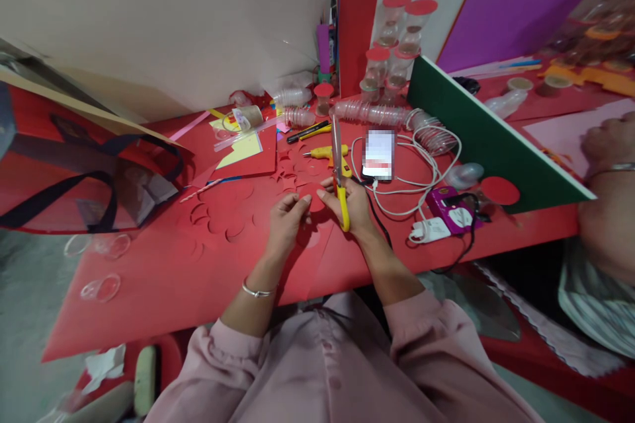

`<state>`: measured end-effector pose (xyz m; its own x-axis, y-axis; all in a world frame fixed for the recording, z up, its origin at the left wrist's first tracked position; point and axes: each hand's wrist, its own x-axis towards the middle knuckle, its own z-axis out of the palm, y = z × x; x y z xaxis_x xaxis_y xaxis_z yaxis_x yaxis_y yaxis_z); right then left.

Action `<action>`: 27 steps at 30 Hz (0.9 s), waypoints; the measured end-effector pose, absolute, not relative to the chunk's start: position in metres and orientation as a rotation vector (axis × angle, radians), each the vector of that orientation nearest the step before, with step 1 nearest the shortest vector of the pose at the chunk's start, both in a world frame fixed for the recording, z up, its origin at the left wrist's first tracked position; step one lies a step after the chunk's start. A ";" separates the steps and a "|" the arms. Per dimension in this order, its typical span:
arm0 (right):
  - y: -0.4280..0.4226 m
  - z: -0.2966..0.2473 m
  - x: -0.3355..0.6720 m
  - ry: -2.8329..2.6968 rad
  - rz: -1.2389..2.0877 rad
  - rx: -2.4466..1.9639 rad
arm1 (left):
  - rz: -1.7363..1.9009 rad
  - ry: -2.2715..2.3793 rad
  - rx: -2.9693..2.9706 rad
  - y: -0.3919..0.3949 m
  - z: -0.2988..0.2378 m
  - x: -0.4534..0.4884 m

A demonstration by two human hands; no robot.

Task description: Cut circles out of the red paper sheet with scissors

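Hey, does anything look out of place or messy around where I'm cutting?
Mostly craft clutter. The red sheet left of your left hand is riddled with round cut-outs, a few clear plastic cups lie off its edge at far left, and a white cable sprawls in loops beside the phone.

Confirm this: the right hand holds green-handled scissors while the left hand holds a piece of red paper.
Wrong in one respect: the head view shows yellow handles, not green. The right hand holds yellow-handled scissors while the left hand holds a piece of red paper.
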<state>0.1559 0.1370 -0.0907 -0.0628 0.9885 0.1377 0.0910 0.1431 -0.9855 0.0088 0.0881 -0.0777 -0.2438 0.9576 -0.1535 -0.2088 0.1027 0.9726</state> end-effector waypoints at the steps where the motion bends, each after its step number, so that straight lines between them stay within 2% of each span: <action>1: 0.137 -0.091 0.156 -1.370 1.104 -1.148 | 1.379 1.303 0.828 0.088 -0.077 0.009; 14: 0.135 -0.089 0.155 -1.346 1.108 -1.169 | 1.408 1.318 0.762 0.088 -0.080 0.012; 27: 0.123 -0.084 0.144 -1.281 1.011 -1.145 | 1.430 1.141 0.619 0.085 -0.072 0.023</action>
<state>0.1443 0.1235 -0.0841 0.0554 0.9829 0.1757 0.0577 0.1725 -0.9833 0.0229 0.0846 -0.0721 -0.2139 0.9490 -0.2316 -0.4365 0.1193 0.8918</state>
